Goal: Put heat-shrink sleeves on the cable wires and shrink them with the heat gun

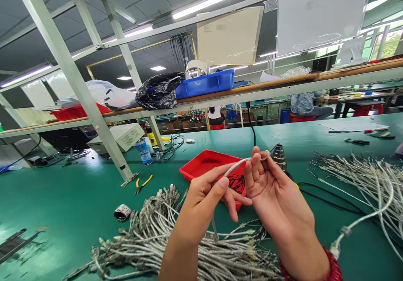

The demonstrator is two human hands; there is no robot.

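A short braided silver-grey cable (pixel 234 168) stretches between my two hands above the table. My left hand (pixel 204 201) is closed on it, pinching it between thumb and fingers, while its other fingers stick out to the right. My right hand (pixel 280 201), palm toward me, grips the cable near its far end by the fingertips; that end is partly hidden. Beneath my hands lies a large pile of similar cables (pixel 147 241) with connectors. Just behind them sits a red tray (pixel 201 161) holding small black pieces. A stepped metal nozzle-like part (pixel 278 157) stands behind my right hand.
Another heap of cables (pixel 362 176) covers the right side of the green table (pixel 78 201). To the left are yellow-handled cutters (pixel 143 183), a roll (pixel 122 212) and a blue can (pixel 144 152). A shelf (pixel 252 94) with a blue bin (pixel 206 84) crosses above; people sit beyond.
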